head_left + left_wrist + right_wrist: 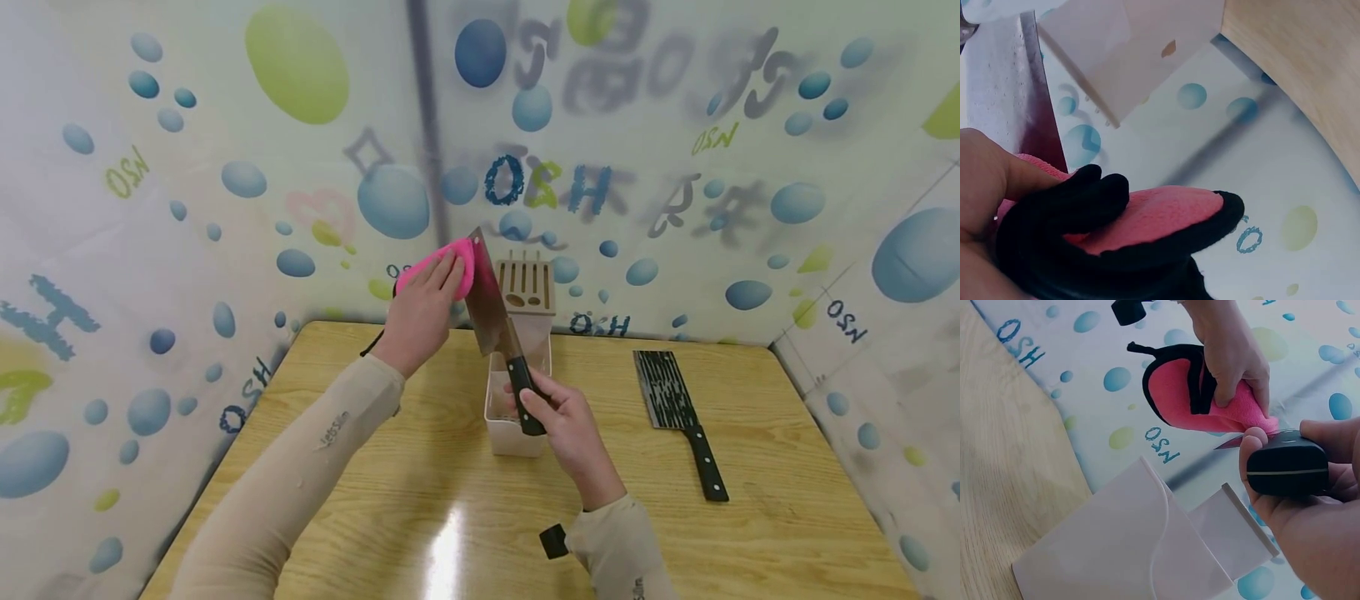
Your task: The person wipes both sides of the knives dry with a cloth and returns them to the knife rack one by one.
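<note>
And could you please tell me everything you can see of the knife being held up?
The knife has a broad, shiny, metal-looking blade, dotted with small spots in the left wrist view, and a black handle with pale rivets. It slants upward over the table, partly in front of the pale holder in the head view. The right hand grips the handle; the left hand holds a pink cloth against the blade near its tip.

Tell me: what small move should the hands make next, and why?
Probably the left hand should slide the pink cloth along the blade toward the black handle: the cloth is at the blade's far end, the nearer part is uncovered, and the right hand grips the handle.
</note>
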`<control>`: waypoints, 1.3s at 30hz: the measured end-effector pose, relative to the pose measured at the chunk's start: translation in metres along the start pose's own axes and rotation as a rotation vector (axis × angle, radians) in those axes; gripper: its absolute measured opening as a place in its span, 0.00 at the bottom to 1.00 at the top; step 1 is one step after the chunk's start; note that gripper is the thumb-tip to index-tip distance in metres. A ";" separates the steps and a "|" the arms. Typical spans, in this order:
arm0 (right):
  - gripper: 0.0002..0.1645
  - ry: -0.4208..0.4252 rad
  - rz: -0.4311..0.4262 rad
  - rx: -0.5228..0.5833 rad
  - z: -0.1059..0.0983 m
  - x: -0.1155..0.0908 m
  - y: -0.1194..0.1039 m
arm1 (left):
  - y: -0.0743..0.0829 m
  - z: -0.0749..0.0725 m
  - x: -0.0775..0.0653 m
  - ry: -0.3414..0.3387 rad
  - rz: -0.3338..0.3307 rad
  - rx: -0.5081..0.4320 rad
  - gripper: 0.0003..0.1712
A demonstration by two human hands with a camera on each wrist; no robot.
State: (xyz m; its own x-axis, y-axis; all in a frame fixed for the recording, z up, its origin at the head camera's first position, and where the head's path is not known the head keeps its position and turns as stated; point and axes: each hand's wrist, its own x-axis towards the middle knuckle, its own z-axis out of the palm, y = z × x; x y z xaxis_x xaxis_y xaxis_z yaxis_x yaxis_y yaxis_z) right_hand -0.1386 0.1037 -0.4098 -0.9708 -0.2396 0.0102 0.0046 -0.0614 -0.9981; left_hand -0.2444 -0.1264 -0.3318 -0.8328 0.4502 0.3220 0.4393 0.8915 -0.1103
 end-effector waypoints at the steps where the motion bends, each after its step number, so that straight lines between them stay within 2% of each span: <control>1: 0.26 0.002 0.004 0.007 0.000 0.000 0.000 | 0.001 0.001 -0.001 -0.004 -0.002 -0.002 0.45; 6: 0.26 0.010 0.010 0.036 -0.001 0.000 -0.001 | 0.005 0.000 -0.006 -0.021 -0.005 -0.012 0.45; 17: 0.25 0.041 0.000 0.015 -0.002 0.000 -0.005 | 0.018 -0.004 -0.011 -0.036 0.029 0.020 0.46; 31: 0.23 0.038 -0.009 0.072 -0.004 0.002 -0.005 | 0.038 -0.003 -0.020 0.096 0.136 0.030 0.40; 39: 0.24 0.038 -0.029 0.078 -0.004 0.001 -0.007 | 0.047 -0.007 -0.023 0.045 0.147 0.048 0.43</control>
State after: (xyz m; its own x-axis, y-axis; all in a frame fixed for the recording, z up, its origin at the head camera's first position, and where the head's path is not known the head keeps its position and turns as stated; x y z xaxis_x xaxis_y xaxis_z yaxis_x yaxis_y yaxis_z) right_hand -0.1402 0.1082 -0.4032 -0.9792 -0.1999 0.0353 -0.0064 -0.1431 -0.9897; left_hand -0.2017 -0.0950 -0.3378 -0.7441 0.5745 0.3410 0.5381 0.8179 -0.2038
